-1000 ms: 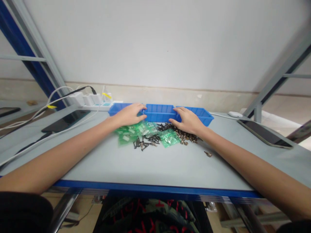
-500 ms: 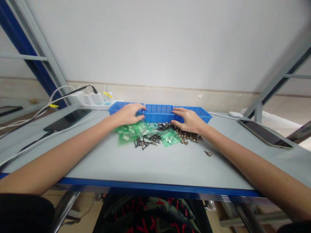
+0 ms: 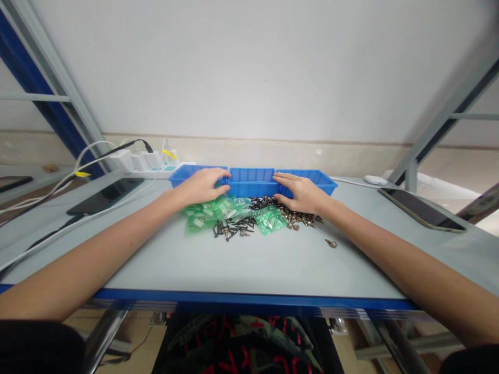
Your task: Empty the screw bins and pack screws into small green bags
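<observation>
Three blue plastic bins stand side by side at the back of the table: a left bin (image 3: 177, 176), a middle bin (image 3: 251, 189) and a right bin (image 3: 325, 182). My left hand (image 3: 205, 185) grips the middle bin's left end, thumb low and fingers at the rim, partly covering the left bin. At the other end my right hand (image 3: 299, 192) holds the same bin, thumb and fingers apart, in front of the right bin. Before them lie green plastic packets (image 3: 200, 218), a single green packet (image 3: 270, 220), dark screws (image 3: 234, 227) and a heap of brownish metal fasteners (image 3: 302, 218).
One loose fastener (image 3: 331, 243) lies nearer the front, by my right forearm. Phones rest at the left (image 3: 105, 196) and right (image 3: 421, 209). A power strip with white chargers (image 3: 142, 161) and trailing cables sits at the back left. A small white case (image 3: 375, 180) is back right.
The view has shifted slightly, so the whole scene sits a little further left. My hands keep the same place at the middle bin, with no clear movement of the bins.
</observation>
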{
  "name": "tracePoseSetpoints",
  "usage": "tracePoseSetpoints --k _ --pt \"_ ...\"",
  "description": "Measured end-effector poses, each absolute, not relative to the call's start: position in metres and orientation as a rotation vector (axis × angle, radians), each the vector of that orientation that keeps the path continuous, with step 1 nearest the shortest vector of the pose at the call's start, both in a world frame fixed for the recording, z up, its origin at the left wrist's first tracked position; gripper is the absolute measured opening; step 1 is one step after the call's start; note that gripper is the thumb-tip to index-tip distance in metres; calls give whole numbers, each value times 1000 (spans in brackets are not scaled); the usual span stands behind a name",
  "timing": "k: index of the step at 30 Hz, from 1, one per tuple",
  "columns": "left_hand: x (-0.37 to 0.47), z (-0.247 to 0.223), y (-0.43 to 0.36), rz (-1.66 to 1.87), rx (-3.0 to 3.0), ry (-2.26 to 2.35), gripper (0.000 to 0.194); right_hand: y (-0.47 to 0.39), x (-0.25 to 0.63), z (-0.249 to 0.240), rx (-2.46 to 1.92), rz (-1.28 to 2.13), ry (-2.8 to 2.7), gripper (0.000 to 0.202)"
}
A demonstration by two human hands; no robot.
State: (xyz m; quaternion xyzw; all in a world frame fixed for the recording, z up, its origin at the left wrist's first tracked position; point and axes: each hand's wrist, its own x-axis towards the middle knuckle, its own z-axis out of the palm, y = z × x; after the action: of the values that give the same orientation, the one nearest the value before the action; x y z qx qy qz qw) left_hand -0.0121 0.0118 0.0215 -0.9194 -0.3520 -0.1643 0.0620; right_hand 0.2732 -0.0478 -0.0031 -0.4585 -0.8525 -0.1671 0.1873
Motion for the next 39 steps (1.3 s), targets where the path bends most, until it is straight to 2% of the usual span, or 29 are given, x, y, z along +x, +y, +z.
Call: tracePoseSetpoints --k 7,17,22,32,39 --pt "-16 22 9 -579 -2752 -1066 49 -51 275 3 -1251 -447 -2302 53" --pt "-24 28 -4 -679 -2678 -1087 47 -52 285 6 -1577 -551 -2202 47" --pt "-18 27 -14 -643 -2724 -975 38 -54 280 3 -1552 -571 -2233 44" --pt "4 31 -79 -429 -2909 -454 24 -49 281 -5 -1512 -544 -2222 44" --pt "5 32 -88 -379 -2911 -432 22 -62 270 5 -1176 -726 -2259 25"
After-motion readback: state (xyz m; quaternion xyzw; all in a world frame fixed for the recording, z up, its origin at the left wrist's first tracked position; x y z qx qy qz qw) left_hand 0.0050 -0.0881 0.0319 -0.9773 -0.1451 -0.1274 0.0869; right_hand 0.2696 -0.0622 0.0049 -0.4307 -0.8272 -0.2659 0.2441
